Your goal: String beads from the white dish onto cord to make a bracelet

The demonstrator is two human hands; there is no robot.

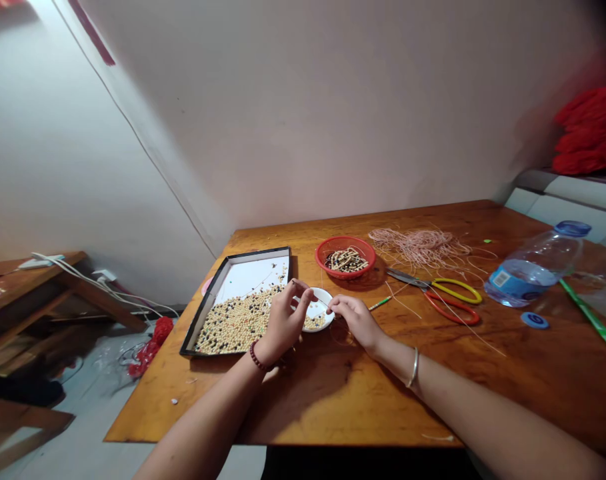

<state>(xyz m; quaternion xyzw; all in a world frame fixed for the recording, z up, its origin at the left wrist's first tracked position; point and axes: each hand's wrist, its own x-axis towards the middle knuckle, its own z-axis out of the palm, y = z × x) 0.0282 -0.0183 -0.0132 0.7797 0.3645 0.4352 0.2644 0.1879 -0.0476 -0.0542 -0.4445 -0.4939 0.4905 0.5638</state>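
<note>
My left hand, with a dark red bead bracelet, is over the right edge of a black-rimmed tray of cream and dark beads. Its thumb and fingers close on something too small to make out. Just right of it, my right hand, wearing a silver bangle, has its fingertips pinched at a thin cord. Between and behind the hands sits a small white dish with some beads. A red bowl of strung beads stands behind them.
Right of the bowl lie a tangle of pink cord and scissors with yellow and red handles. A water bottle, its blue cap and a green strip are farther right. The wooden table meets the wall behind.
</note>
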